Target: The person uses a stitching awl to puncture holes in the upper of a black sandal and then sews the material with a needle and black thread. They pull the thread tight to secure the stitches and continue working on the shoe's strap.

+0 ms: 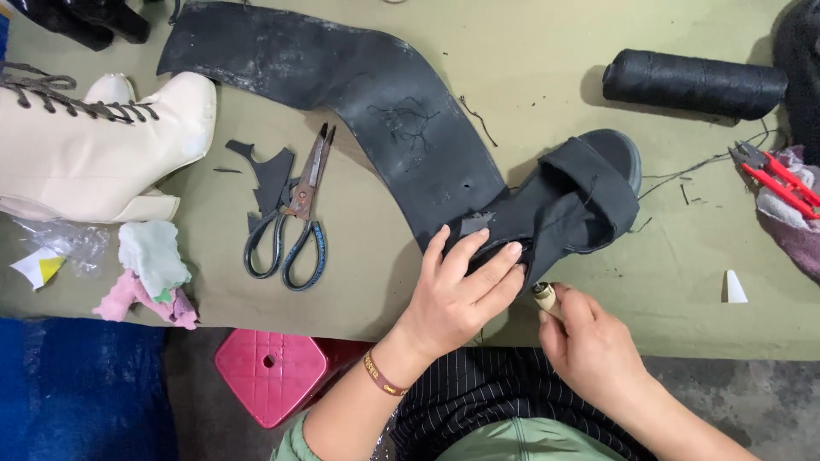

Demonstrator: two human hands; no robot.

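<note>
Lying on the olive-green worktable [530, 51], the black strapped sandal [572, 201] has its long axis running from lower left to upper right, its rounded sole end pointing toward the upper right and its near end turned toward the person. The left hand [457, 294] presses down flat on that near end, fingers spread and extended over the black material. Just beside it, the right hand [589, 346] has its fingers curled tight around a small pale wooden tool handle [544, 297], whose tip meets the sandal's edge. A long, bent sheet of black rubber [342, 77] stretches from the sandal up to the left. Dark-handled metal scissors [295, 218] lie farther left beside black offcuts. A cream lace-up boot [94, 145] sits at the left edge, a black thread spool [692, 84] at upper right, and red-handled snips [777, 179] at the right edge.
</note>
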